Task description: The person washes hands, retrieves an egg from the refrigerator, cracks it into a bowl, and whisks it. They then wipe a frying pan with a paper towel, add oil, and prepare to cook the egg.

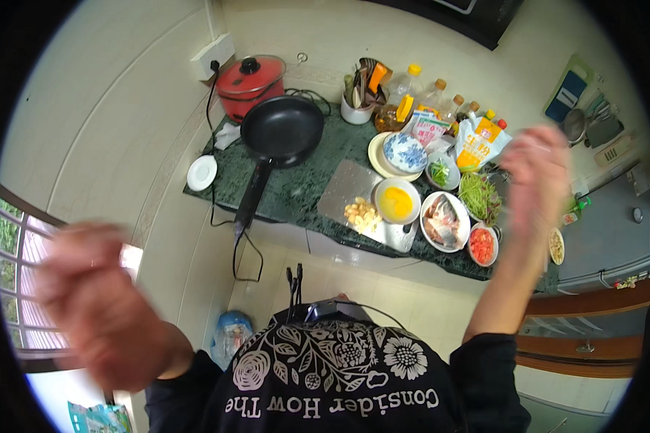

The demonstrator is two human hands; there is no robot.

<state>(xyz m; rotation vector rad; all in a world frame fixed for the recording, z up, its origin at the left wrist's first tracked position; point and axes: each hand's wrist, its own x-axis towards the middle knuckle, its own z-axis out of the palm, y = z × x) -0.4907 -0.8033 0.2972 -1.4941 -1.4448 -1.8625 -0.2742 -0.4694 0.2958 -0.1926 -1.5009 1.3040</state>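
My left hand [97,303] is raised at the left, blurred, beside the barred window. My right hand [539,173] is lifted at the right, also blurred, in front of the counter's far end. I see nothing held in either, but the blur hides how the fingers are set. On the green stone counter [298,187] before me lies a black frying pan [281,130], its handle towards me. A metal cutting board [346,184] carries peeled garlic cloves [363,214] and a bowl of egg [398,200]. Beside it are fish pieces [442,222], diced tomato [482,245] and leafy sprouts [479,197].
A red electric pot [251,86] with a glass lid stands in the back left corner, its black cord [211,157] hanging over the counter edge. Seasoning bottles [433,94], a starch bag [479,143] and a utensil holder [357,111] line the wall. A white lid [202,173] lies left.
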